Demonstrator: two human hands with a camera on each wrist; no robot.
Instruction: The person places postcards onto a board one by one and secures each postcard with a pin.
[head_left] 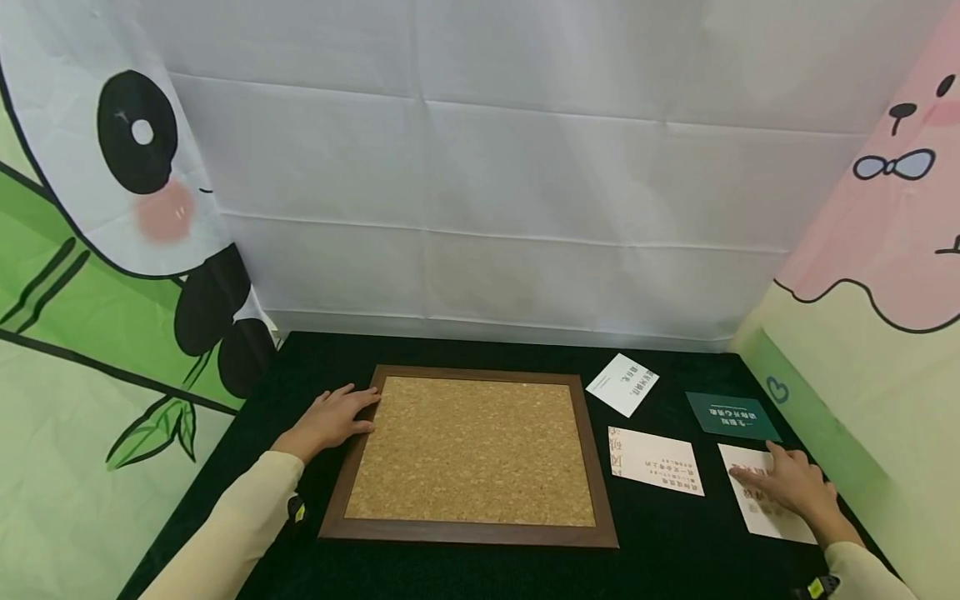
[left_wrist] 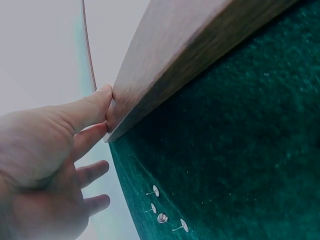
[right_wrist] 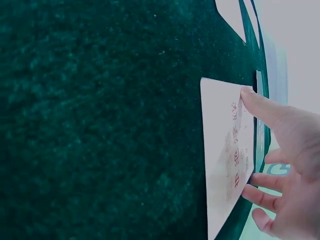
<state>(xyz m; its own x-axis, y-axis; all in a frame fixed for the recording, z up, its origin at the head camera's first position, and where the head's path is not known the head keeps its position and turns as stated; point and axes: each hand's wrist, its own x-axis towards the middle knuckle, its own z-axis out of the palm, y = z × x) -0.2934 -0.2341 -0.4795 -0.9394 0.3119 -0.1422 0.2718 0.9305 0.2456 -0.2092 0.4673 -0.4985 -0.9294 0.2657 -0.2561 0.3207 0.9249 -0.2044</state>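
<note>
A cork board in a brown wooden frame lies on the dark green cloth. My left hand rests on the frame's left side; in the left wrist view its thumb and index finger touch the wood. Several thumbtacks lie on the cloth near that hand. At the right, my right hand is spread over a white card with red print, thumb by its left edge. The right wrist view shows the thumb touching the card near a corner, other fingers around its side.
Left of the right hand lies a pale card with reddish print. A white card sits beyond it, near the frame's far right corner. A green card lies just past the right hand. Printed cloth walls surround the table.
</note>
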